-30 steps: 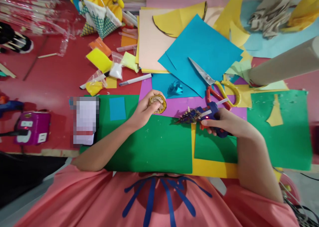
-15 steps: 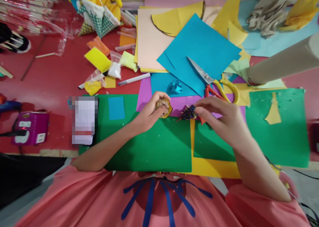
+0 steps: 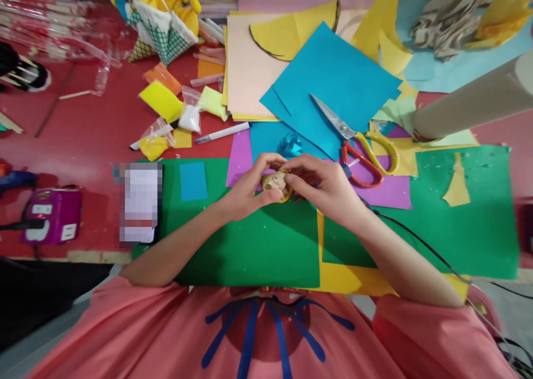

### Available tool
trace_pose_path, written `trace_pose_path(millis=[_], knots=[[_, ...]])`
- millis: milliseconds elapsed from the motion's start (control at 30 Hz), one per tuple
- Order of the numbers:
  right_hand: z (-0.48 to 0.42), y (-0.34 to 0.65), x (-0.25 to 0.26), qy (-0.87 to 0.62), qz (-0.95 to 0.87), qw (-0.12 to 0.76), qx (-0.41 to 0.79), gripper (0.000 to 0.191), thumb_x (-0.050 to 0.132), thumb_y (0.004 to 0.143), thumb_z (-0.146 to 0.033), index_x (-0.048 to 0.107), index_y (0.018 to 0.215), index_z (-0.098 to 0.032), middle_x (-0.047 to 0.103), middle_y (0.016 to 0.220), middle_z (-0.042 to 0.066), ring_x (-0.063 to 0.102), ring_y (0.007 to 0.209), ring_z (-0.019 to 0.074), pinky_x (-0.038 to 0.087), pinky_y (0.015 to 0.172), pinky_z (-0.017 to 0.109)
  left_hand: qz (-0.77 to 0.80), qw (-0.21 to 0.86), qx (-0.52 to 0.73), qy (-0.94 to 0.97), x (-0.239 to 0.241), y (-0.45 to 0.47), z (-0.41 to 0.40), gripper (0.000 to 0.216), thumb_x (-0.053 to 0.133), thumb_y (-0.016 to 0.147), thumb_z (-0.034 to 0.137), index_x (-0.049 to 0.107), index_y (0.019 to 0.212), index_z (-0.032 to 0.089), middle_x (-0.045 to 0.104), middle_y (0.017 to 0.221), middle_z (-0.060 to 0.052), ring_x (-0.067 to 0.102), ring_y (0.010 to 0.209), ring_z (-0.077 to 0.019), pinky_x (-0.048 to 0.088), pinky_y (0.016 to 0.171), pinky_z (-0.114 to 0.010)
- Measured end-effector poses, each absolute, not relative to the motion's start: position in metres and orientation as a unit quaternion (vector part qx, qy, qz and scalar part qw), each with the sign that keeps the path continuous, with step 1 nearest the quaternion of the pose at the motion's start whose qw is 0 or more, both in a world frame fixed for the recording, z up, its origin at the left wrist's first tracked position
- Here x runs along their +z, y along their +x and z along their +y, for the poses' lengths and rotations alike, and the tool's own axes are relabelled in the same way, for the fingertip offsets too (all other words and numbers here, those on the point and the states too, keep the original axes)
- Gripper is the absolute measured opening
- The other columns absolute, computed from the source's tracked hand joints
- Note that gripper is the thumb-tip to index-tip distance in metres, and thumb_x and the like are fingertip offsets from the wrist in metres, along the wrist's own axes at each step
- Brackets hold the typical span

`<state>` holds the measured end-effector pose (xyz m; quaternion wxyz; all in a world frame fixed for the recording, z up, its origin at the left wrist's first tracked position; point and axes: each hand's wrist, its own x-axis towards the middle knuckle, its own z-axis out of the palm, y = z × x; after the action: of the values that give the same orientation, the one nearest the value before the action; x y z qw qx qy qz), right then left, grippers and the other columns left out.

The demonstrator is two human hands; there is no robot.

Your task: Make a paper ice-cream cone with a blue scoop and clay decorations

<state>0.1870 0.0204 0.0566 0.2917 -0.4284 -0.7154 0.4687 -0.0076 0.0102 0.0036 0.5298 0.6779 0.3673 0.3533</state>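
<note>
Left hand (image 3: 245, 195) and right hand (image 3: 328, 187) pinching round craft piece (image 3: 275, 181), clear bags (image 3: 190, 112) of coloured material behind

Both forearms, bare from the elbow, reach forward from the body and converge in front of the chest, the left one straight, the right one bent in at the wrist. The left grip (image 3: 245, 193) is curled shut, thumb below and forefinger arched over the top. The right grip (image 3: 328, 187) faces it knuckles up, its fingertips (image 3: 293, 171) pinched together and touching those of the left.
</note>
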Motion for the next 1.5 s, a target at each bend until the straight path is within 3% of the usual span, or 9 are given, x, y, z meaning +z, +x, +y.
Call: trace_pose_path(millis=[133,233,333,533,633,800,1167,1333,1500], knots=[[0.017,0.183,0.059,-0.465,-0.721,0.31,0.41,0.012,0.053,0.088,-0.021,0.064,0.093,-0.018,0.067,0.079,0.003,0.06,0.063,0.0132,0.045,0.061,0.025,0.414,0.383,0.409,0.717,0.007,-0.006,0.01,0.055,0.051,0.084,0.067,0.05,0.124,0.029,0.06,0.125,-0.009,0.057,0.121,-0.024,0.048,0.103,-0.041],[0.016,0.181,0.06,-0.478,-0.735,0.31,0.368,0.011,0.054,0.086,-0.02,0.064,0.09,-0.017,0.065,0.074,0.003,0.058,0.063,0.0138,0.043,0.061,0.026,0.401,0.298,0.447,0.742,0.011,-0.006,0.007,0.049,0.049,0.087,0.064,0.055,0.121,0.028,0.064,0.119,-0.009,0.059,0.119,-0.0239,0.046,0.105,-0.043],[0.019,0.182,0.057,-0.478,-0.728,0.309,0.383,0.012,0.054,0.085,-0.02,0.065,0.091,-0.017,0.065,0.076,0.003,0.057,0.063,0.0134,0.043,0.061,0.026,0.38,0.328,0.447,0.74,0.013,-0.008,0.007,0.063,0.038,0.086,0.073,0.052,0.127,0.027,0.062,0.126,-0.011,0.058,0.122,-0.0256,0.047,0.105,-0.044],[0.031,0.188,0.048,-0.445,-0.683,0.331,0.476,0.019,0.059,0.089,-0.031,0.068,0.098,-0.017,0.068,0.081,0.003,0.062,0.069,0.0146,0.049,0.063,0.026,0.419,0.341,0.354,0.764,0.012,-0.008,0.012,0.059,0.06,0.084,0.057,0.049,0.13,0.022,0.063,0.127,-0.011,0.063,0.115,-0.024,0.052,0.094,-0.035],[0.03,0.192,0.047,-0.433,-0.738,0.364,0.368,0.017,0.057,0.091,-0.029,0.068,0.099,-0.019,0.07,0.088,0.005,0.066,0.078,0.0171,0.052,0.071,0.029,0.438,0.341,0.352,0.754,0.009,-0.006,0.014,0.052,0.06,0.084,0.055,0.052,0.123,0.021,0.066,0.119,-0.009,0.065,0.108,-0.0215,0.052,0.089,-0.031],[0.019,0.194,0.042,-0.27,-0.864,0.371,0.206,0.027,0.048,0.09,-0.013,0.066,0.11,-0.017,0.071,0.112,0.012,0.065,0.108,0.0227,0.053,0.091,0.039,0.461,0.362,0.321,0.744,0.006,-0.007,0.015,0.061,0.059,0.078,0.068,0.05,0.116,0.02,0.068,0.104,-0.005,0.066,0.089,-0.0177,0.051,0.075,-0.027],[0.016,0.2,0.032,-0.239,-0.872,0.342,0.256,0.028,0.046,0.089,-0.01,0.066,0.109,-0.012,0.07,0.117,0.015,0.065,0.111,0.0236,0.054,0.094,0.043,0.458,0.437,0.241,0.736,0.009,-0.008,0.014,0.07,0.053,0.076,0.076,0.043,0.117,0.02,0.065,0.104,-0.006,0.066,0.088,-0.0189,0.049,0.069,-0.026],[0.017,0.199,0.033,-0.269,-0.858,0.339,0.277,0.017,0.055,0.092,-0.022,0.068,0.1,-0.014,0.071,0.11,0.014,0.067,0.107,0.0227,0.056,0.09,0.039,0.452,0.398,0.211,0.77,0.01,-0.005,0.011,0.064,0.061,0.081,0.058,0.037,0.126,0.02,0.061,0.118,-0.012,0.064,0.102,-0.0249,0.052,0.078,-0.033],[0.015,0.194,0.028,-0.31,-0.833,0.408,0.208,0.01,0.059,0.091,-0.018,0.069,0.095,-0.017,0.073,0.102,0.011,0.068,0.099,0.021,0.057,0.085,0.038,0.471,0.372,0.222,0.769,0.009,-0.004,0.01,0.052,0.056,0.087,0.042,0.035,0.128,0.019,0.06,0.119,-0.012,0.064,0.102,-0.0239,0.052,0.08,-0.033]])
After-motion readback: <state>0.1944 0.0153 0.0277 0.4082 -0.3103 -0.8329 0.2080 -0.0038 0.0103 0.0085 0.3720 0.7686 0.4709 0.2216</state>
